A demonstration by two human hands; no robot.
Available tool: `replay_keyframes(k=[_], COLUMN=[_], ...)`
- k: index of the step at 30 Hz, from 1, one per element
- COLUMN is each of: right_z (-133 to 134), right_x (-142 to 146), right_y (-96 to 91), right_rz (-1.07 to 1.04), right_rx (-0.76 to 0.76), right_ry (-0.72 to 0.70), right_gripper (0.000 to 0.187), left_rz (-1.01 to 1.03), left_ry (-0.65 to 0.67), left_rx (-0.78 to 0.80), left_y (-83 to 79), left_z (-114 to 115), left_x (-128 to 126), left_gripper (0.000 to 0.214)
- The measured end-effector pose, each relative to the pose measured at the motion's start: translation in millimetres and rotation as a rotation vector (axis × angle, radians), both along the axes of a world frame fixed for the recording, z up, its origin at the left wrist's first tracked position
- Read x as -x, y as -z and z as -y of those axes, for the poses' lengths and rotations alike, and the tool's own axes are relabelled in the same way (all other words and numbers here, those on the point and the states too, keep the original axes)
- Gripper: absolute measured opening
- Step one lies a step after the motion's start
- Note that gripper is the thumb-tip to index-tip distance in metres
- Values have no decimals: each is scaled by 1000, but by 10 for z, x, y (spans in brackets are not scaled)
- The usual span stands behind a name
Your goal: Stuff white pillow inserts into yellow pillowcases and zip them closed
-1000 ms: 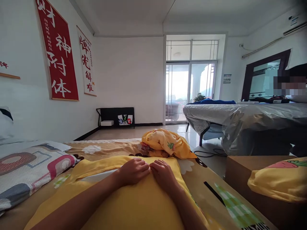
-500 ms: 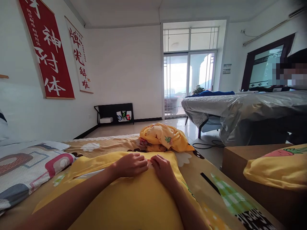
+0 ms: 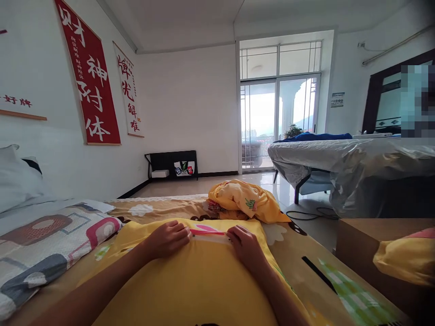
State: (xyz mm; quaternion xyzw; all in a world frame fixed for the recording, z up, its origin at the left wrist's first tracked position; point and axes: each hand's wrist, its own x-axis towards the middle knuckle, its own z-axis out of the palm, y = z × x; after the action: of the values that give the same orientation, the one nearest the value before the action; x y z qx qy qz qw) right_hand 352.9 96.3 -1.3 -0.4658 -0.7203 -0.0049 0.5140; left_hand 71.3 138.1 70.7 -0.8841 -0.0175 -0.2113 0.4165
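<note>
A stuffed-looking yellow pillowcase [image 3: 197,285] lies on the bed right in front of me. My left hand [image 3: 171,239] has its fingers closed on the far edge, left of centre. Farther right along this edge, my right hand [image 3: 245,242] pinches the fabric between thumb and fingers. Stretched between both hands is a pink strip [image 3: 208,232] with a pale patch below it. Part of the case's slit shows near my left forearm; the forearm hides the rest. Just beyond the case rests a crumpled yellow cloth [image 3: 268,203] with a cactus print.
A patterned grey-and-white pillow [image 3: 68,240] lies on the left of the brown printed bedsheet [image 3: 176,206]. To the right, a brown box [image 3: 356,246] bears another yellow fabric piece [image 3: 408,258]. Behind stands a plastic-covered table [image 3: 340,156]; a dark cable [image 3: 306,213] lies on the floor.
My hands have moved apart along the edge, and the pink strip now shows between them. The white inside the slit is no longer visible. The camera has turned slightly left.
</note>
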Motion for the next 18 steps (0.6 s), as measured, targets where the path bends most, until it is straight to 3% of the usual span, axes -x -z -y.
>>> replay_keyframes(k=[7,14,18], right_z=[-43,-117,-158], right_x=[-45,-149,-228], right_y=[48,98,108], right_rz=[73,150,167], right_rx=[-57,-132,-182], right_ry=[52,111,178], right_gripper=[27,31,33], left_rz=[47,49,66], left_ry=[-76,-141,-200], left_rx=[7,2,-44], left_y=[51,212,259], left_z=[27,32,33], left_x=[497,909,1289], left_gripper=[21,22,21])
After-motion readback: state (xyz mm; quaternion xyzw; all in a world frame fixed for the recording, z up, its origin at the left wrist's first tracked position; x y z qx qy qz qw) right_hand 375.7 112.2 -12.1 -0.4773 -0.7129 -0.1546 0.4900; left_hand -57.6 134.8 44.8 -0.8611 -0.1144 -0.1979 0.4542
